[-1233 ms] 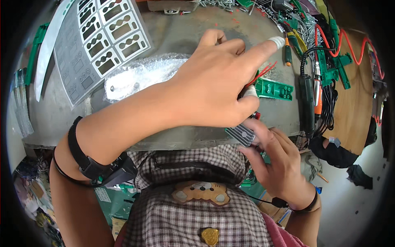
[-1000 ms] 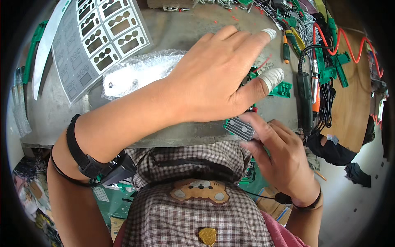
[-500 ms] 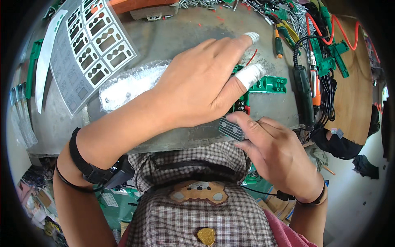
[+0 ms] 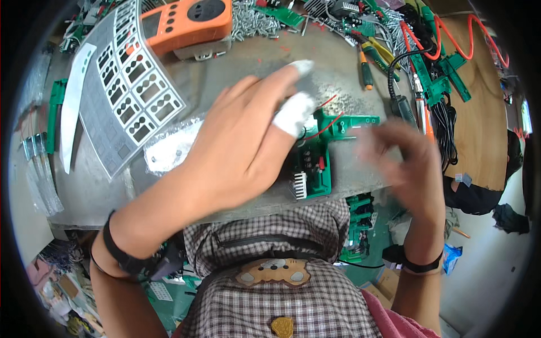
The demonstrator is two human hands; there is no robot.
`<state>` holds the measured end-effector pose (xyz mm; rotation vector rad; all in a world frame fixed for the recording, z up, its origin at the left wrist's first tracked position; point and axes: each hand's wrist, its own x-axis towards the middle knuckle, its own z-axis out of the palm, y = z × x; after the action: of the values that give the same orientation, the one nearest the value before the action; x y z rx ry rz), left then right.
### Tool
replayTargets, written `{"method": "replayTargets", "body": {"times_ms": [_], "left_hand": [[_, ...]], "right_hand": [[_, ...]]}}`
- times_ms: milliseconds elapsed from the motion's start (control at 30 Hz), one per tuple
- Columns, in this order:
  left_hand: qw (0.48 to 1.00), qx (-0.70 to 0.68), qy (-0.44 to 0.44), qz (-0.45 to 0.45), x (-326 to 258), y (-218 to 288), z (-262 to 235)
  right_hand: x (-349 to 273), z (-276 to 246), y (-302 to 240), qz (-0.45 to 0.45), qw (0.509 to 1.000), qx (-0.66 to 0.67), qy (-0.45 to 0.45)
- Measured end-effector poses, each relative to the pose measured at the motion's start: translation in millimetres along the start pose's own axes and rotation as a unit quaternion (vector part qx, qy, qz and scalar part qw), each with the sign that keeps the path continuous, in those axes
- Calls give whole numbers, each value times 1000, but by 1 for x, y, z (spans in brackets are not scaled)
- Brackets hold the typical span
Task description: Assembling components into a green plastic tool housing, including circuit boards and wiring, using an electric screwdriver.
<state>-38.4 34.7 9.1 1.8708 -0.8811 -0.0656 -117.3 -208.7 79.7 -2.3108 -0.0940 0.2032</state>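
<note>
A green plastic housing (image 4: 321,183) lies at the table's front edge, with a circuit board, a small red part and thin red wires (image 4: 327,128) in it. At its near end a finned metal heat sink (image 4: 300,186) stands on the board. My left hand (image 4: 242,132) grips the housing from the left, covering its left side. White tape wraps the thumb and index finger; the thumb lies against the housing's upper part. To the right, apart from the housing, my right hand (image 4: 403,160) is smeared by motion, and its fingers are unclear.
A sheet of cut-out labels (image 4: 135,84) and bubble wrap (image 4: 163,155) lie to the left. An orange multimeter (image 4: 186,25) and a pile of screws (image 4: 256,22) sit at the back. Screwdriver (image 4: 366,70), pliers (image 4: 383,53), a coiled red cord (image 4: 473,42) and green parts are at the right.
My right hand has let go of the heat sink and moved right and up, away from the housing. My left hand has shifted left, uncovering more of the housing and wires.
</note>
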Motion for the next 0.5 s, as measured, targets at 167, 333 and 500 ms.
{"method": "replayTargets", "body": {"times_ms": [167,333,500], "left_hand": [[988,143,18,-50,-8,19,21],[974,214,21,-70,-4,16,39],[986,143,35,-78,2,5,30]], "right_hand": [[50,16,34,-113,987,-89,67],[63,30,27,-255,942,-155,154],[70,34,42,-237,958,-23,157]]}}
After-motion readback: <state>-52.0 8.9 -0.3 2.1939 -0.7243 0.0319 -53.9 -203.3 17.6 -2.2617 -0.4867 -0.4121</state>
